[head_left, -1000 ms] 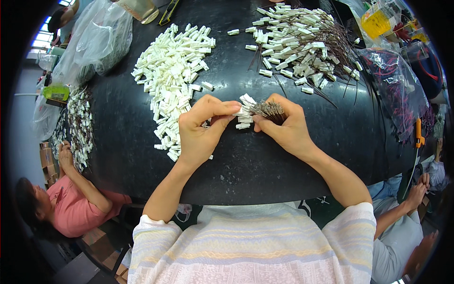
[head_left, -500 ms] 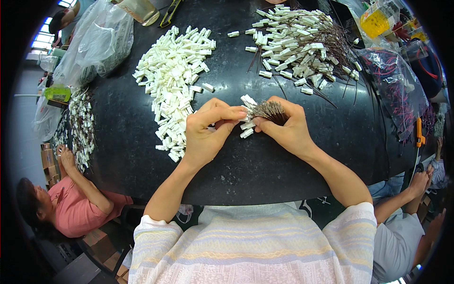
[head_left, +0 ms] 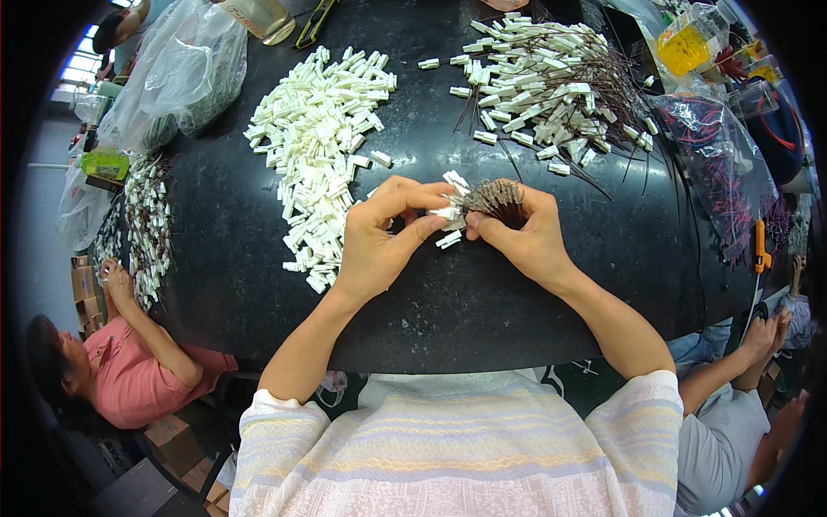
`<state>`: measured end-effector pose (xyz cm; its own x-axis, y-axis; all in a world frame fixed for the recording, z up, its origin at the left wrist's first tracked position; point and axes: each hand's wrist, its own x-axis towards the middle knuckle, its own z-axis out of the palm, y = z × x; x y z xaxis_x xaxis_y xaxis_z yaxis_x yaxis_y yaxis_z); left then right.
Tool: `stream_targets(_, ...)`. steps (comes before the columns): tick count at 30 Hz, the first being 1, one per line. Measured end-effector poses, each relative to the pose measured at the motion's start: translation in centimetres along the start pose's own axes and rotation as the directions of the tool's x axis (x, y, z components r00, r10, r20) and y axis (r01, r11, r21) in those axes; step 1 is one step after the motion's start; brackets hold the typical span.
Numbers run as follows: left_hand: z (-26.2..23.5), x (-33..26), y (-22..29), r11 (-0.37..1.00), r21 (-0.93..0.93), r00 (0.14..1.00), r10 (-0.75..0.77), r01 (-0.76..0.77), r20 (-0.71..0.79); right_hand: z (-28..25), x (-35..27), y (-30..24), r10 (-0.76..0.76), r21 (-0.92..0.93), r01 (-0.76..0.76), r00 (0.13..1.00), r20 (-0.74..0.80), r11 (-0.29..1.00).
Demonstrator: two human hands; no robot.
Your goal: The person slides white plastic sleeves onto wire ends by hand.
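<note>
In my right hand (head_left: 530,231) is a bundle of thin brown wires (head_left: 498,200), fanned out with small metal tips upward, between thumb and curled fingers. My left hand (head_left: 388,228) meets it from the left, thumb and fingertips closed around a small white plastic connector (head_left: 444,213). More white connectors stick out beside the bundle, between the two hands. Which wire sits in which connector is too small to tell. A heap of loose white connectors (head_left: 314,142) lies just beyond and left of my left hand.
Connectors with brown wires attached form a pile (head_left: 543,86) at the far right of the black table (head_left: 413,319). Plastic bags (head_left: 185,69) lie at the far left, and a bag of coloured wires (head_left: 711,164) on the right. Co-workers sit at both sides.
My left fingertips have shifted slightly left and loosened a little, so more of the white connector shows between them. The right hand keeps the wire bundle, its tips fanned a bit wider.
</note>
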<state>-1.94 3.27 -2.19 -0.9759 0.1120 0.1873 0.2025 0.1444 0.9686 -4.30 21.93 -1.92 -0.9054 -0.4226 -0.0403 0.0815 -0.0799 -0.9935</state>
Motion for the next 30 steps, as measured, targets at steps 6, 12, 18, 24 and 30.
stream_targets(6, 0.0, -0.2, 0.8, 0.993, 0.12, 0.998, -0.022, 0.016, 0.053, -0.5, 0.1, 0.4, -0.008, -0.106, 0.015, 0.998, 0.069, 0.994)
stream_targets(12, 0.0, 0.3, 1.6, 0.98, 0.193, 0.999, 0.031, -0.038, 0.041, 0.1, 0.1, 0.1, -0.036, -0.08, 0.039, 0.999, 0.039, 0.996)
stream_targets(18, -3.4, 2.8, 0.2, 0.576, 0.787, 0.926, 0.376, -0.22, -0.016, 0.1, 0.3, 0.1, -0.02, -0.06, 0.02, 1.0, -0.003, 0.998)
stream_targets(24, -3.6, 2.6, 0.5, 0.677, 0.692, 0.95, 0.309, -0.251, 0.042, 0.1, 0.2, -0.9, 0.082, -0.022, -0.082, 0.997, -0.011, 0.996)
stream_targets(30, -1.9, 1.2, 2.3, 0.917, 0.382, 0.994, 0.105, -0.113, 0.041, 0.1, 0.3, -0.2, 0.044, -0.018, -0.045, 0.999, -0.011, 0.999)
